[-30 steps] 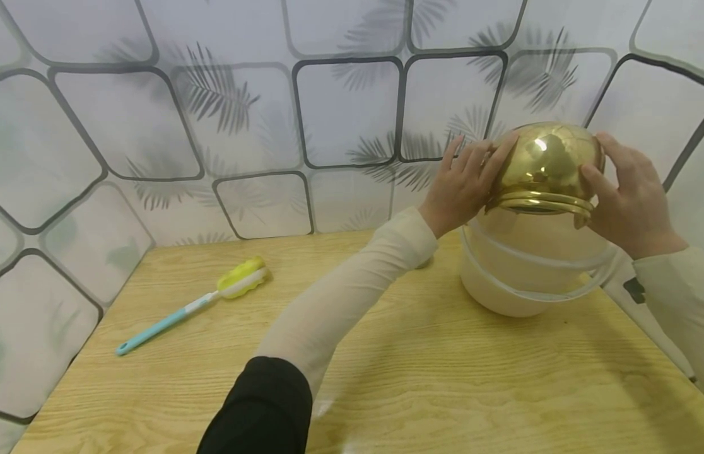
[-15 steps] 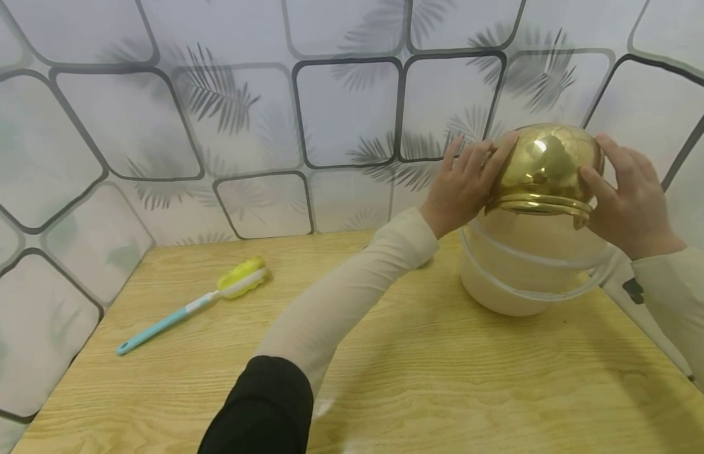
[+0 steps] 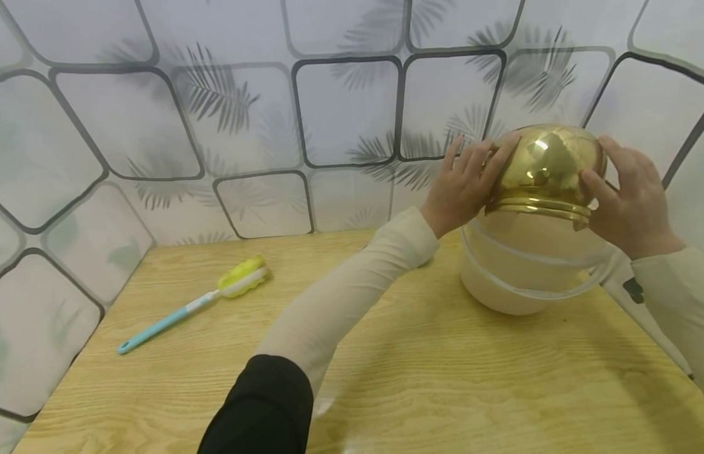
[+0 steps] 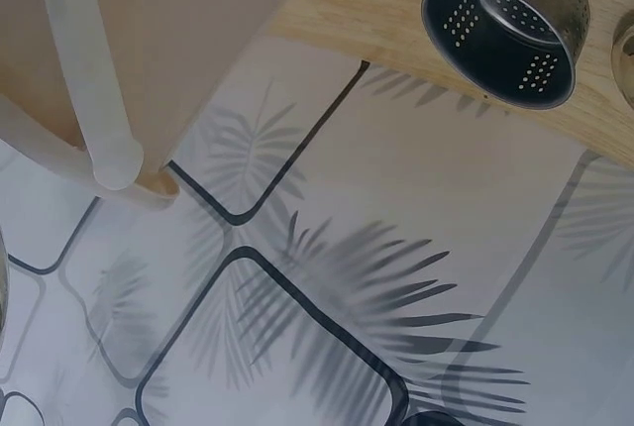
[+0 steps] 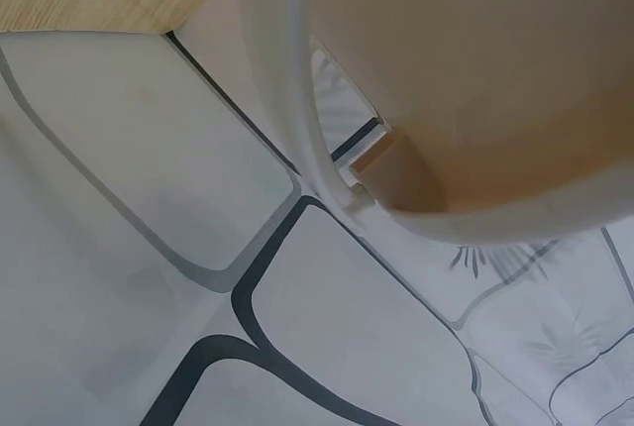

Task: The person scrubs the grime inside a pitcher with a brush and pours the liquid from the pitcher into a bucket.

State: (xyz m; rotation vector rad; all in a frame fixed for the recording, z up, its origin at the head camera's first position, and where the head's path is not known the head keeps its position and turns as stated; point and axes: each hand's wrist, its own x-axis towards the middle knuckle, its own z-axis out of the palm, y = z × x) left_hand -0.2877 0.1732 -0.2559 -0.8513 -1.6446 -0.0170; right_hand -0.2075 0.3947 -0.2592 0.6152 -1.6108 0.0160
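Both hands hold a shiny gold metal pot [image 3: 547, 161] with its mouth turned down, over a whitish plastic bucket [image 3: 494, 287] at the right of the table. My left hand [image 3: 462, 180] grips the pot's left side, fingers spread along it. On the other side my right hand [image 3: 630, 195] holds it near the rim, thumb toward the front. The bucket's handle [image 3: 533, 294] hangs down in front. In both wrist views the bucket looms large, while the pot and hands are mostly out of sight.
A cleaning brush [image 3: 195, 306] with a yellow sponge head and blue handle lies on the left of the wooden table [image 3: 443, 384]. A perforated metal strainer cup [image 4: 505, 30] stands by the wall, largely behind the left arm in the head view. Patterned wall covering [image 3: 352, 113] rises behind.
The pot tips slightly more mouth-down, so its dark opening no longer shows below the rim. Both hands keep their hold; the bucket and brush stay in place.
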